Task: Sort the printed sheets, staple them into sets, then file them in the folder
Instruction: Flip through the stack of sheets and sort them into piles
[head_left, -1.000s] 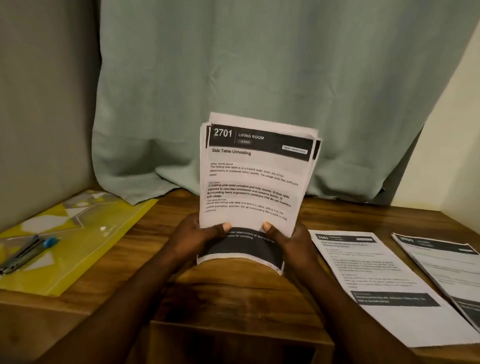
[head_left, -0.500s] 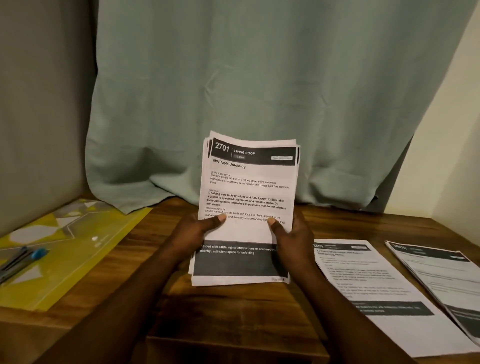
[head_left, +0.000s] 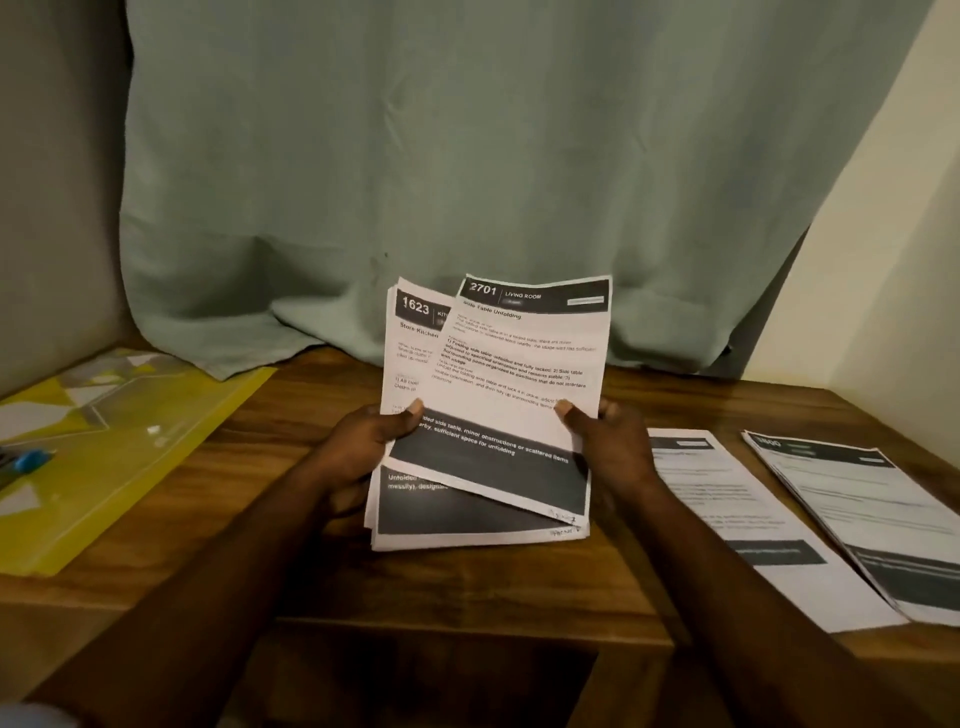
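Right hand (head_left: 610, 447) pinches the 2701 sheet (head_left: 519, 374) at its right edge; left hand (head_left: 363, 449) grips the stack (head_left: 410, 358) behind it, upright over the table (head_left: 467, 587). Sheet's fanned right, and the sorted piles (head_left: 727, 519) lie just right of the right hand, so that one's nearer.

top sheet (head_left: 524, 364): "2701 LIVING ROOM, Side Table Unfolding" | sheet behind (head_left: 410, 353): "1623"
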